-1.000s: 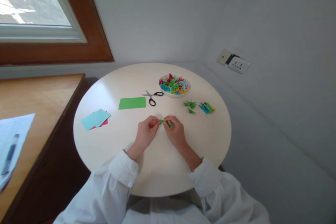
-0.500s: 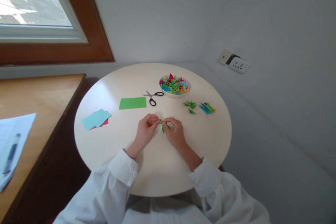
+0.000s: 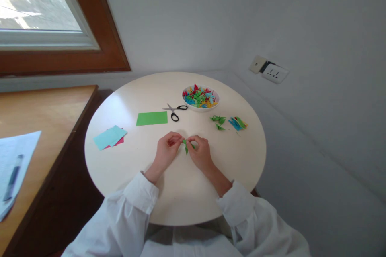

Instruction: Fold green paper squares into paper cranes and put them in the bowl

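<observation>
Between my two hands is a small folded piece of green paper [image 3: 186,149], partly hidden by the fingers. My left hand [image 3: 168,147] pinches its left end between thumb and forefinger. On the other side my right hand [image 3: 199,150] is closed on the paper, thumb in front. Just beyond the right hand lie a few green folded paper cranes [image 3: 218,119]. Black-handled scissors [image 3: 173,111] rest with blades spread, beside a flat green paper sheet [image 3: 152,118].
A white bowl [image 3: 200,109] full of colourful paper cranes stands at the back of the round table [image 3: 120,176]. Paper strips [image 3: 238,123] lie at right, light blue sheets [image 3: 110,137] over red paper at left. A wooden desk [image 3: 57,108] holds papers and a pen [image 3: 13,177].
The green paper has turned slightly between the fingers, its lower tip now looking narrower. Both hands keep nearly the same place and grip.
</observation>
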The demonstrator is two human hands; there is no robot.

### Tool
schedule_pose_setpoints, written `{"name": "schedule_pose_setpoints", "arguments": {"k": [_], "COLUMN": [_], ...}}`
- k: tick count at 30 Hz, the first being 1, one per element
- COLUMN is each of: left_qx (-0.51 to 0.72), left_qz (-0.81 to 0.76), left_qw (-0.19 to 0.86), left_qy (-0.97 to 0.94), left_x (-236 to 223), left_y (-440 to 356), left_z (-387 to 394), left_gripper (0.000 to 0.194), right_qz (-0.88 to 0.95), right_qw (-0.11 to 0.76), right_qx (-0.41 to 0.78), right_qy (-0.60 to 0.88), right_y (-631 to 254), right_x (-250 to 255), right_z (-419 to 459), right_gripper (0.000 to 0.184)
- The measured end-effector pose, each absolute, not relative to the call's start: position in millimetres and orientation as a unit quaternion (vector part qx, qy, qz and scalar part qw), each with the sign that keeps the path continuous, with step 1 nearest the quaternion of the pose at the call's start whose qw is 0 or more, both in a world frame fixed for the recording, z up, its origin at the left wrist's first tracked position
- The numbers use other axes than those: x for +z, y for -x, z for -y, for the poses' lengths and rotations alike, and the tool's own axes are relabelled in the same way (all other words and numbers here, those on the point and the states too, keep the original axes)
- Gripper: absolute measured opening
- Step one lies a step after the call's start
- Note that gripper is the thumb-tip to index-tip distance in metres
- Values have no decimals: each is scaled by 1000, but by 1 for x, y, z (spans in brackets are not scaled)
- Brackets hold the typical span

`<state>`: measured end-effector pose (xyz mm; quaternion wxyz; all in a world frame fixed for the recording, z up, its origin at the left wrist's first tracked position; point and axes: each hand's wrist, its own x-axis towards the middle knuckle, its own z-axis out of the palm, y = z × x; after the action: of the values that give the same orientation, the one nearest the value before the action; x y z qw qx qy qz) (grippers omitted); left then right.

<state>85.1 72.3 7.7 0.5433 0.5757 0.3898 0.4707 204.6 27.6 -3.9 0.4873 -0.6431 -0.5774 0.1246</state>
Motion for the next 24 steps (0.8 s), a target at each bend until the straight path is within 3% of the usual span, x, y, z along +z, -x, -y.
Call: {"name": "schedule_pose_setpoints", "arguments": {"k": [9, 24], "left_qx": [451, 458], "left_qz": [-377, -373], "left_qw": [568, 539], "left_qy": [-576, -600], "left_x": [6, 7], "left_y": [-86, -86], "left_z": [-72, -71], "left_gripper": [18, 14], "right_qz": [572, 576], "right_qw": [498, 495], "right_qx": [139, 154], "right_qy": [637, 632], "right_y": [-206, -205], "right_x": [-5, -3], "right_z": [-29, -28], "right_gripper": [9, 10]}}
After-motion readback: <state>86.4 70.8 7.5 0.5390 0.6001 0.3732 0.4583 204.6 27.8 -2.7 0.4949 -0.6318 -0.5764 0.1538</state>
